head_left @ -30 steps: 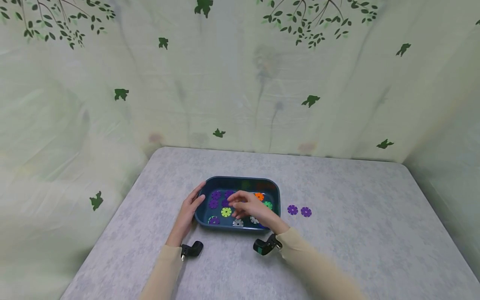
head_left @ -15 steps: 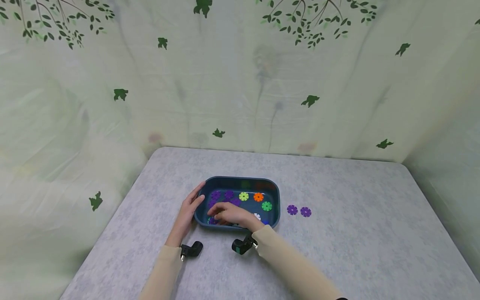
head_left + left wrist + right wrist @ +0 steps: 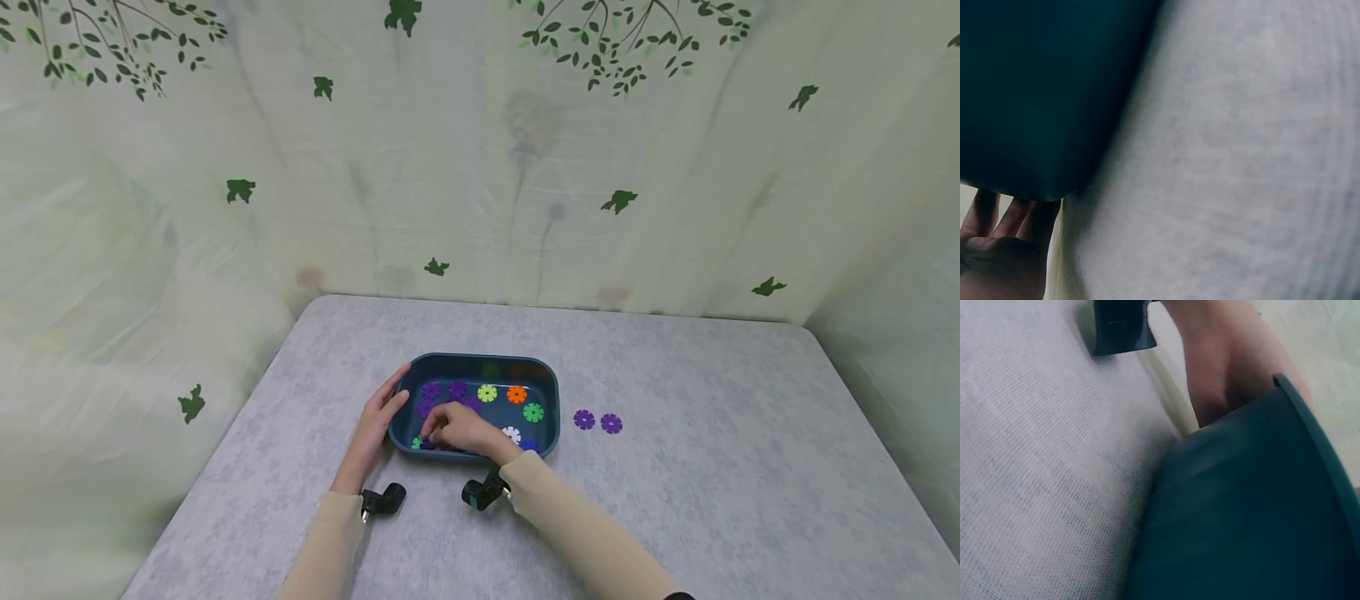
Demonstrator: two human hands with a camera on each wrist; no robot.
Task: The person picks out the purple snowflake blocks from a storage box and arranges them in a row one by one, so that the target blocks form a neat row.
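Note:
A dark blue tray (image 3: pixel 483 357) holds several flower-shaped plastic discs. My left hand (image 3: pixel 372 429) grips the tray's left end, thumb at the rim and fingers along the outer wall; in the left wrist view, that hand (image 3: pixel 1007 250) reaches behind the tray wall. My right hand (image 3: pixel 465 429) is down inside the tray's near left part, its fingertips pinching a purple disc (image 3: pixel 427 444). Beside that disc, part of a green disc (image 3: pixel 416 442) shows. In the right wrist view the tray wall hides the fingers of my right hand (image 3: pixel 1229 369).
Also in the tray lie several purple discs (image 3: pixel 457 389), a yellow disc (image 3: pixel 487 392), an orange disc (image 3: pixel 516 394), a green one, a white disc (image 3: pixel 512 434) and a blue disc (image 3: pixel 529 446). Two purple discs (image 3: pixel 584 419) lie on the table (image 3: pixel 712 467) right of the tray.
My right hand has moved left and down into the tray's near left corner, and its fingers have closed on the purple disc. More of the green disc there shows. My left hand stays put.

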